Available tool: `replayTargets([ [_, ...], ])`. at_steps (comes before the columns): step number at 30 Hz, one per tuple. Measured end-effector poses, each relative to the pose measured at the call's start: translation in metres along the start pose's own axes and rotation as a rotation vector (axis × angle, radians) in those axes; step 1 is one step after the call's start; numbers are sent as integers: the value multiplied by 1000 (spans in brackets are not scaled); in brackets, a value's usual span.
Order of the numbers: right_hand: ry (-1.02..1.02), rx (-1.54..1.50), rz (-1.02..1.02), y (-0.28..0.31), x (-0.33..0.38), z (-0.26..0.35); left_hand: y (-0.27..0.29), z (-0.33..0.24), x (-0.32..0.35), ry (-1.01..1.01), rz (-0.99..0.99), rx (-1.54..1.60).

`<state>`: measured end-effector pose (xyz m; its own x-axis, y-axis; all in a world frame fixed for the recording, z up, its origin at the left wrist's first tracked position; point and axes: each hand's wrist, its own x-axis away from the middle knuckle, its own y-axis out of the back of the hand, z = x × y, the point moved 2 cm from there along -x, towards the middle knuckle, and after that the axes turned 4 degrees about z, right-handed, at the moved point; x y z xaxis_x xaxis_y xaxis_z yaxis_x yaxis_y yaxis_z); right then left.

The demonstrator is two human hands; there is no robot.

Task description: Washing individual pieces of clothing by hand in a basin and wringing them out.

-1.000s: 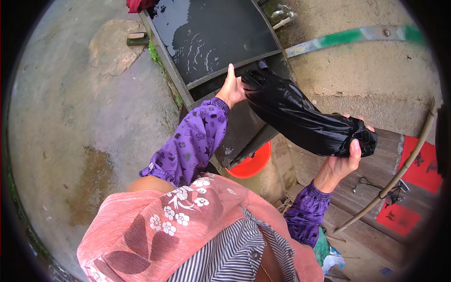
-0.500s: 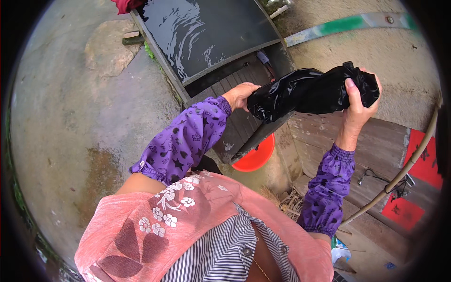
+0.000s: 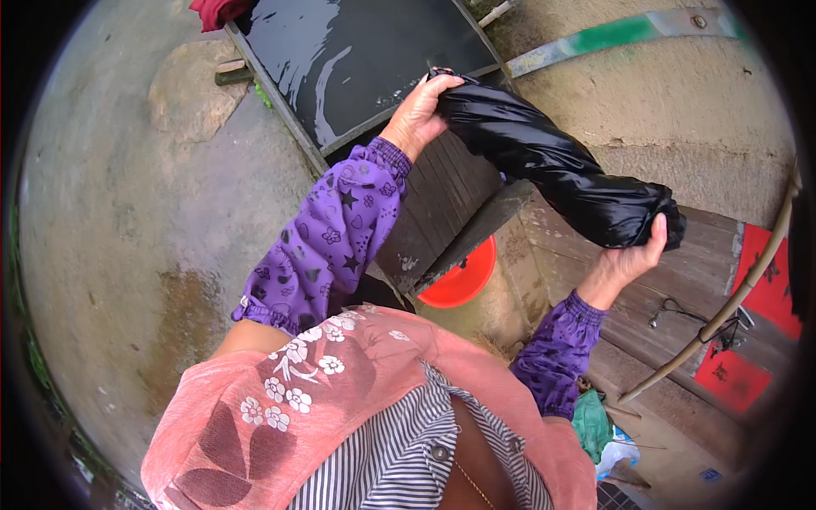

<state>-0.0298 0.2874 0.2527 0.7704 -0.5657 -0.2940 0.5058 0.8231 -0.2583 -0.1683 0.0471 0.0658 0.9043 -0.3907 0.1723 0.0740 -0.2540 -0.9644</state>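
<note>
A shiny, wet-looking black garment (image 3: 544, 157) is stretched between my hands, twisted into a thick roll that slants down to the right. My left hand (image 3: 422, 110) grips its upper left end, close to the edge of the water basin (image 3: 330, 149). Around the lower right end my right hand (image 3: 633, 255) is closed, the thumb pressed against the bunched fabric. What kind of garment it is cannot be made out. Below the roll lies a sloping grooved washboard surface (image 3: 442, 195), partly covered by it. Purple patterned sleeves cover both forearms.
Dark water fills the basin at the top, with a dark red cloth (image 3: 217, 10) over its corner. A red bucket (image 3: 463, 276) stands under the washboard. To the right are wooden boards (image 3: 629, 314) and a bamboo pole (image 3: 722, 331). Wet concrete (image 3: 110, 221) spreads out left.
My left hand has moved up and my right hand down, so the garment now slants down to the right. It looks longer and more tightly twisted.
</note>
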Motion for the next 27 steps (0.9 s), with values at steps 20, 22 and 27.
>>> replayTargets([
  [20, -37, -1, 39, -70, -54, -170, 9, 71, 61, -349, 1007, -2004],
  [22, -38, -16, -18, -56, -67, -165, 7, 60, 79, -476, 627, -1771],
  [27, 63, -55, 48, -74, -57, -130, 36, 67, 75, -58, -186, -1082],
])
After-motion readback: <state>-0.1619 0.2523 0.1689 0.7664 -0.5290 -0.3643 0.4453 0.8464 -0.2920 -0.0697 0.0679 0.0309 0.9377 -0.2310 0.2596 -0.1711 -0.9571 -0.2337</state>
